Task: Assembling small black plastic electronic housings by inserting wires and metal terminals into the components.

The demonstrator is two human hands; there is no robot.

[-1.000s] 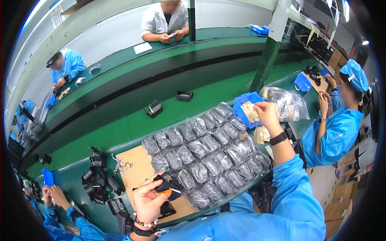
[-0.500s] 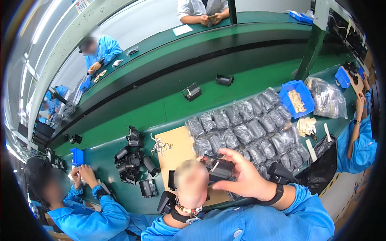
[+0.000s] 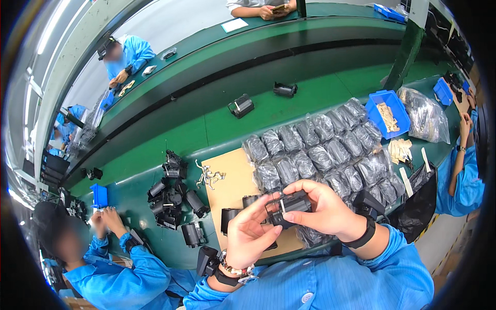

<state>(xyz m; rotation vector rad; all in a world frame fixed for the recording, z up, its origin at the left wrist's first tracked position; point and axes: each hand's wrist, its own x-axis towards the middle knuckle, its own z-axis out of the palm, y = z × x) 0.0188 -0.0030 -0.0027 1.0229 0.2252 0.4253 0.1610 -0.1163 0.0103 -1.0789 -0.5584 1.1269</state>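
Over the near edge of the green table, both my hands hold a black plastic housing (image 3: pixel 292 205) with a pale strip across it. My right hand (image 3: pixel 326 212) grips its right end, thumb at the front and fingers behind. My left hand (image 3: pixel 249 233) cups the left end, its fingertips and thumb against the part. Beneath lies a sheet of brown cardboard (image 3: pixel 219 178), partly covered by my hands, with more black housings (image 3: pixel 229 217) on it. A small pile of shiny metal levers (image 3: pixel 209 175) sits on the cardboard's far left corner.
Rows of plastic-wrapped black parts (image 3: pixel 323 147) fill the right side. Beyond them are a blue bin (image 3: pixel 388 116) of pale pieces and a clear bag (image 3: pixel 423 116). Loose housings (image 3: pixel 168 199) are heaped on the left, beside a co-worker (image 3: pixel 119 263). Another co-worker (image 3: pixel 457 175) is at right.
My left hand has come up to the left end of the housing, fingers now plainly visible. The housing and right hand have moved slightly right within the picture, and the view has shifted a little.
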